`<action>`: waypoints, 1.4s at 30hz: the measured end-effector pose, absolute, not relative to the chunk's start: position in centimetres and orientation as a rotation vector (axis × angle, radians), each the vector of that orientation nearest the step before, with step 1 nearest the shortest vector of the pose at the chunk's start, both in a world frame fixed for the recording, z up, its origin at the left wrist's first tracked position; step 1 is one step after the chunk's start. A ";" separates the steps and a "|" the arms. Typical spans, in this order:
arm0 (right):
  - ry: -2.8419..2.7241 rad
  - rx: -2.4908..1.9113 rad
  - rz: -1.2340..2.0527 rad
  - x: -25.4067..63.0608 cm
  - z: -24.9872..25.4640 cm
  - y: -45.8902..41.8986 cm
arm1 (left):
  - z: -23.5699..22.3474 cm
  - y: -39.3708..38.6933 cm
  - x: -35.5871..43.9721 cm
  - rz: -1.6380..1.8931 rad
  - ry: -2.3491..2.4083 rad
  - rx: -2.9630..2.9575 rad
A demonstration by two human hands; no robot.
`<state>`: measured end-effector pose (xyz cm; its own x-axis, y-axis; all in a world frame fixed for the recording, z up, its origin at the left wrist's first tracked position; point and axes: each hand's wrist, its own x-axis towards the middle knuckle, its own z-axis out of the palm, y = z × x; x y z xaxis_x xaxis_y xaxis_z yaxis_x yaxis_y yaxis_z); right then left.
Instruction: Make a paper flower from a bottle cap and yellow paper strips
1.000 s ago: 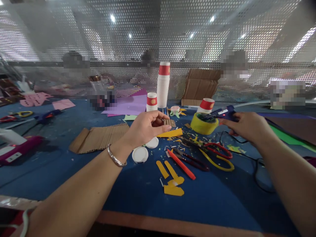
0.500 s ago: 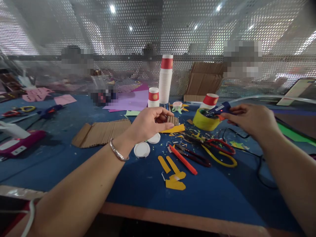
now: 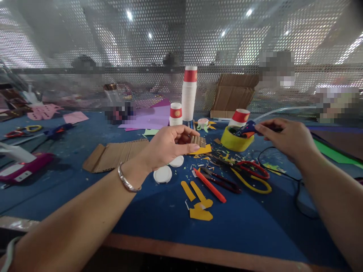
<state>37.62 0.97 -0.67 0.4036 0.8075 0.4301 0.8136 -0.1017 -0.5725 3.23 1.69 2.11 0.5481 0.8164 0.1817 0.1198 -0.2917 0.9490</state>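
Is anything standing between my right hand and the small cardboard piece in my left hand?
Yes: the yellow tape roll stands between your right hand and the small cardboard piece, with the blue glue gun at its opening.

I'm seeing a small brown piece of corrugated cardboard [image 3: 199, 142] just off my view's centre, toward four o'clock; its ridges are showing, and my left hand [image 3: 181, 145] is pinching it between thumb and fingers. At about three o'clock from it, a dark blue glue gun [image 3: 247, 127] with an orange part is lying tilted, its nose pointing down toward eight o'clock, while my right hand [image 3: 273, 132] is gripping its rear.
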 end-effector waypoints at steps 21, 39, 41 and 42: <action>-2.670 -1.028 0.409 23.7 -2.2 -4.9 | 0.1 1.1 2.9 0.920 0.832 1.566; -2.045 -1.166 0.896 24.9 -1.1 -4.8 | -0.4 0.8 3.6 0.891 0.868 1.445; -1.845 -1.144 0.918 25.1 -1.0 -4.7 | -0.4 0.6 3.8 0.905 0.859 1.389; -1.760 -1.126 0.915 25.1 -1.0 -4.6 | -0.3 0.5 3.9 0.912 0.860 1.365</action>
